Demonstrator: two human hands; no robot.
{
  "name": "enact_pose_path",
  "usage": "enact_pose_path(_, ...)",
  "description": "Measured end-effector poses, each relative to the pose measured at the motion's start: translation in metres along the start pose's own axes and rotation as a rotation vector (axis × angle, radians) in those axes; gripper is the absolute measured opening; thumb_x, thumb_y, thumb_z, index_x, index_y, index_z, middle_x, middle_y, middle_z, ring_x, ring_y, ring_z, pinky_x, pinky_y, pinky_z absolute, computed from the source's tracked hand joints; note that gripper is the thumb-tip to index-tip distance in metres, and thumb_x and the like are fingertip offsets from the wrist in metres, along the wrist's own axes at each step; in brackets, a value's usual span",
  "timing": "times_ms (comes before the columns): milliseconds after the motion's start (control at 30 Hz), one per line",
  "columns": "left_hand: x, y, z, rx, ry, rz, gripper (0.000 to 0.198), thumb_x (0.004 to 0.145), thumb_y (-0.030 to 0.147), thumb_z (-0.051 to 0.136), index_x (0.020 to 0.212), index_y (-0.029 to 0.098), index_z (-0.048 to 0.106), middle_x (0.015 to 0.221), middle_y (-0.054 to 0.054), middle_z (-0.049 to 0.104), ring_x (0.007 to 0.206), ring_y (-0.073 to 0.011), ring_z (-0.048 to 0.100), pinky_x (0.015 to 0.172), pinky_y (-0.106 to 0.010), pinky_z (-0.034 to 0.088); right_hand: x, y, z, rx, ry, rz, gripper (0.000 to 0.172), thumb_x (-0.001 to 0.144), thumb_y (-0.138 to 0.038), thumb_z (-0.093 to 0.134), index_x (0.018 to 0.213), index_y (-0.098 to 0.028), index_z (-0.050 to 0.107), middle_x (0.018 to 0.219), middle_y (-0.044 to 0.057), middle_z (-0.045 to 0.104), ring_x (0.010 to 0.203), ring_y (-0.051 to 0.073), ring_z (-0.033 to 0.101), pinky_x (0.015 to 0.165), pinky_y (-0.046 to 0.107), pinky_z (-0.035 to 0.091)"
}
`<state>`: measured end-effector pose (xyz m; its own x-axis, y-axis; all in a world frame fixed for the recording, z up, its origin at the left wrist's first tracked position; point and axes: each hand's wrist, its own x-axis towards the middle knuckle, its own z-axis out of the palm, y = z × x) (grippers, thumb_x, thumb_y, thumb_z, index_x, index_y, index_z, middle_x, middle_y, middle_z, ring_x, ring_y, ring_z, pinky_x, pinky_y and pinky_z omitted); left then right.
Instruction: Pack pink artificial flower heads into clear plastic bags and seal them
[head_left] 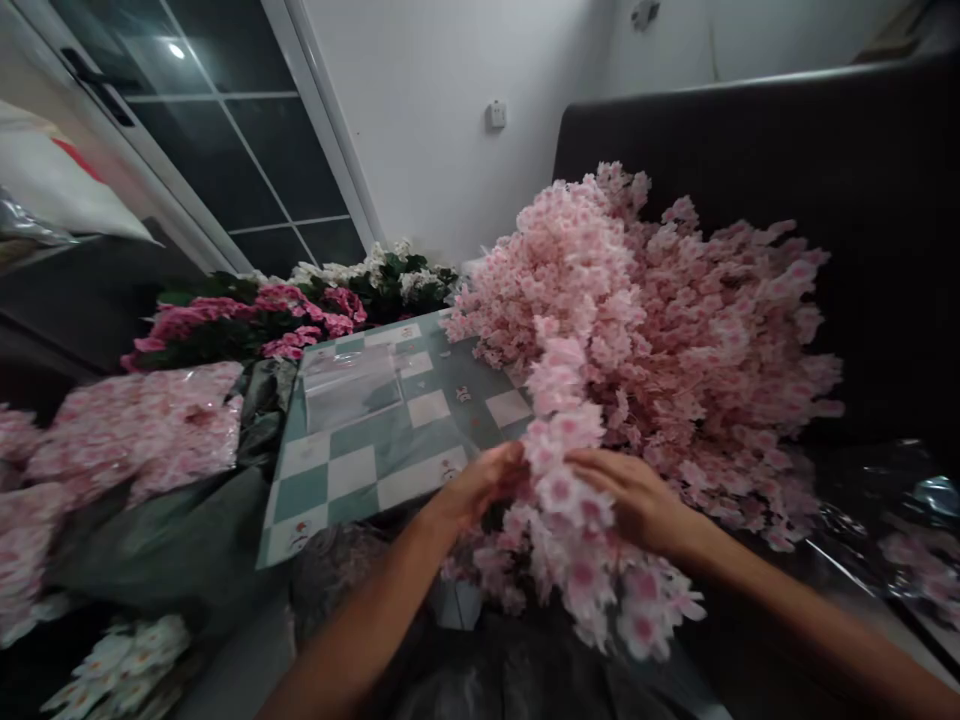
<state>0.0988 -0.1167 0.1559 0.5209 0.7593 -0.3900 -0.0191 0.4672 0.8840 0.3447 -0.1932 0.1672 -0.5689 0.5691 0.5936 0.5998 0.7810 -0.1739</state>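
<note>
My left hand (480, 485) and my right hand (634, 497) are both closed round a long spray of pale pink artificial blossoms (570, 470). It runs from the big pile down toward me between my hands. The large heap of the same pink blossoms (675, 330) lies behind and to the right, against a dark sofa back. My fingertips are partly hidden among the petals.
A green and white checkered cloth (352, 470) covers the surface to the left, with a clear plastic bag (349, 390) on it. Bagged pink blossoms (142, 425), darker pink flowers (255, 315) and white flowers (382, 265) lie beyond. White blooms (124, 665) sit at the lower left.
</note>
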Motion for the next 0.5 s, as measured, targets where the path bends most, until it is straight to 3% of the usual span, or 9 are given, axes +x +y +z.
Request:
enact_pose_path(67, 0.009, -0.015, 0.014, -0.124, -0.103, -0.134, 0.044, 0.075, 0.057, 0.078, 0.081, 0.015, 0.067, 0.075, -0.004, 0.068, 0.059, -0.0126, 0.058, 0.061, -0.026, 0.048, 0.012, -0.020, 0.027, 0.092, -0.127, -0.079, 0.050, 0.088, -0.003, 0.043, 0.133, -0.015, 0.061, 0.125, 0.017, 0.070, 0.118, 0.024, 0.067, 0.102, 0.040, 0.056)
enact_pose_path(167, 0.007, -0.025, 0.018, -0.066, -0.116, -0.094, 0.030, 0.078, 0.047, 0.076, 0.077, 0.018, 0.068, 0.074, -0.003, 0.067, 0.067, -0.0153, 0.061, 0.068, -0.028, 0.051, 0.029, -0.016, 0.044, 0.366, -0.237, -0.033, 0.038, 0.095, -0.010, 0.046, 0.127, -0.019, 0.065, 0.119, 0.012, 0.073, 0.115, 0.022, 0.068, 0.102, 0.040, 0.055)
enact_pose_path(233, 0.002, -0.023, 0.015, 0.063, -0.038, 0.071, 0.022, 0.078, 0.041, 0.075, 0.089, 0.022, 0.073, 0.089, -0.004, 0.074, 0.090, -0.0220, 0.068, 0.087, -0.034, 0.053, 0.039, 0.017, 0.045, 0.518, -0.092, 0.217, 0.030, 0.097, -0.018, 0.047, 0.118, -0.024, 0.068, 0.110, 0.007, 0.075, 0.102, 0.019, 0.071, 0.092, 0.035, 0.058)
enact_pose_path(267, 0.001, -0.021, 0.014, 0.140, 0.000, 0.142, 0.024, 0.078, 0.039, 0.075, 0.096, 0.024, 0.074, 0.096, -0.004, 0.075, 0.099, -0.0249, 0.068, 0.095, -0.038, 0.052, 0.045, 0.040, 0.046, 0.538, 0.065, 0.402, 0.025, 0.097, -0.025, 0.049, 0.111, -0.024, 0.070, 0.102, 0.006, 0.075, 0.092, 0.019, 0.071, 0.086, 0.034, 0.059)
enact_pose_path(333, 0.002, -0.021, 0.013, 0.318, 0.069, 0.214, 0.029, 0.077, 0.037, 0.075, 0.103, 0.025, 0.074, 0.104, -0.005, 0.076, 0.109, -0.0286, 0.066, 0.104, -0.043, 0.048, 0.060, 0.090, 0.050, 0.469, 0.419, 0.752, 0.026, 0.093, -0.042, 0.057, 0.105, -0.023, 0.069, 0.101, 0.009, 0.074, 0.094, 0.023, 0.069, 0.086, 0.039, 0.058)
enact_pose_path(367, 0.003, -0.023, 0.013, 0.403, 0.078, 0.226, 0.030, 0.076, 0.036, 0.075, 0.104, 0.025, 0.074, 0.107, -0.006, 0.075, 0.112, -0.0295, 0.065, 0.106, -0.044, 0.047, 0.069, 0.114, 0.055, 0.507, 0.492, 0.866, 0.034, 0.088, -0.052, 0.061, 0.101, -0.021, 0.068, 0.100, 0.009, 0.074, 0.096, 0.025, 0.068, 0.085, 0.039, 0.058)
enact_pose_path(433, 0.006, -0.031, 0.013, 0.513, 0.058, 0.213, 0.030, 0.073, 0.036, 0.077, 0.100, 0.022, 0.074, 0.106, -0.008, 0.075, 0.111, -0.0303, 0.065, 0.102, -0.043, 0.050, 0.088, 0.149, 0.066, 0.756, 0.407, 0.972, 0.048, 0.084, -0.066, 0.058, 0.095, -0.021, 0.068, 0.090, 0.008, 0.073, 0.088, 0.025, 0.068, 0.078, 0.040, 0.059)
enact_pose_path(500, 0.006, -0.040, 0.011, 0.541, -0.023, 0.169, 0.027, 0.069, 0.036, 0.079, 0.090, 0.020, 0.075, 0.097, -0.007, 0.076, 0.100, -0.0289, 0.067, 0.095, -0.041, 0.053, 0.106, 0.167, 0.074, 0.914, 0.356, 0.967, 0.054, 0.082, -0.073, 0.054, 0.091, -0.022, 0.067, 0.079, 0.006, 0.071, 0.076, 0.024, 0.067, 0.069, 0.038, 0.059)
